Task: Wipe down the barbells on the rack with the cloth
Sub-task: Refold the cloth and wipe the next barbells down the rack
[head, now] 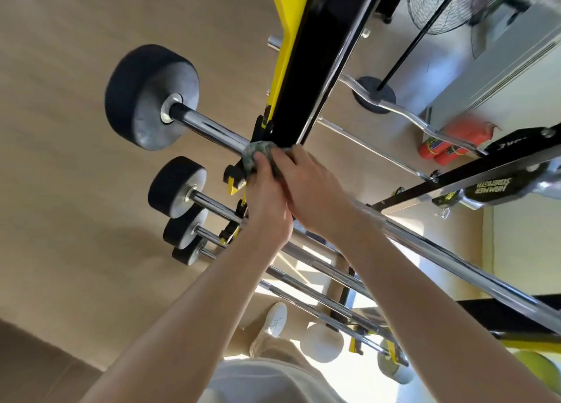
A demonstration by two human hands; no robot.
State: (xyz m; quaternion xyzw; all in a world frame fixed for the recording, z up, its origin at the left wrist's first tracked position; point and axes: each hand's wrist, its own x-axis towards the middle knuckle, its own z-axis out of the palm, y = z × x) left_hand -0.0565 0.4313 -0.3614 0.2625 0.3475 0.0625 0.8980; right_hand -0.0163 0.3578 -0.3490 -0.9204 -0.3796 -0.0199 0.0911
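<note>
Two hands on top barbell (209,126) beside rack upright (306,78), left hand (267,199) gripping cloth (253,155), right hand (312,184) clasping it too

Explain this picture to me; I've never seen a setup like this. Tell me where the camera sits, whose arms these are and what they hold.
There is no machine here. A person wears a camera on the head, looking down along their own bare arms. The left hand grips a greenish cloth around the chrome bar of the top barbell, and the right hand closes over the cloth beside it. The barbell rests on a black-and-yellow rack. The smaller barbells sit lower down.
</note>
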